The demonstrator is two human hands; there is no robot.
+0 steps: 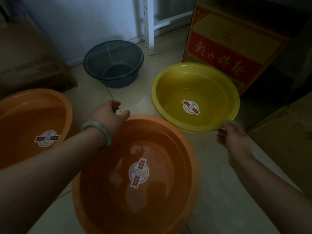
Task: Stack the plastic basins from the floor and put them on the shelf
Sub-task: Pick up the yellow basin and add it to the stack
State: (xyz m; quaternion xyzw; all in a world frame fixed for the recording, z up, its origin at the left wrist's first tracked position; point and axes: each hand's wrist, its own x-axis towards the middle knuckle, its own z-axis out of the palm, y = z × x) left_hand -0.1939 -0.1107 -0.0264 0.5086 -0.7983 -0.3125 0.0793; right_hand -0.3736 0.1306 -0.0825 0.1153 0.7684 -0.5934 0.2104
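Four plastic basins sit on the tiled floor. The nearest is an orange basin (168, 166) with a round sticker inside. A second orange basin (22, 115) lies at the left, a yellow basin (170, 98) at the right, and a dark grey basin (94, 65) stands farther back. My left hand (109, 114), a bangle on its wrist, hovers over the far rim of the nearest orange basin with fingers apart and nothing in it. My right hand (231, 135) reaches the yellow basin's near right rim and touches it. Blur hides whether it grips.
A white perforated shelf post (149, 31) stands on the floor behind the basins, against the pale wall. A yellow and red cardboard box (228, 48) is right behind the yellow basin. Brown cartons are at the left (33, 65) and right (283, 132).
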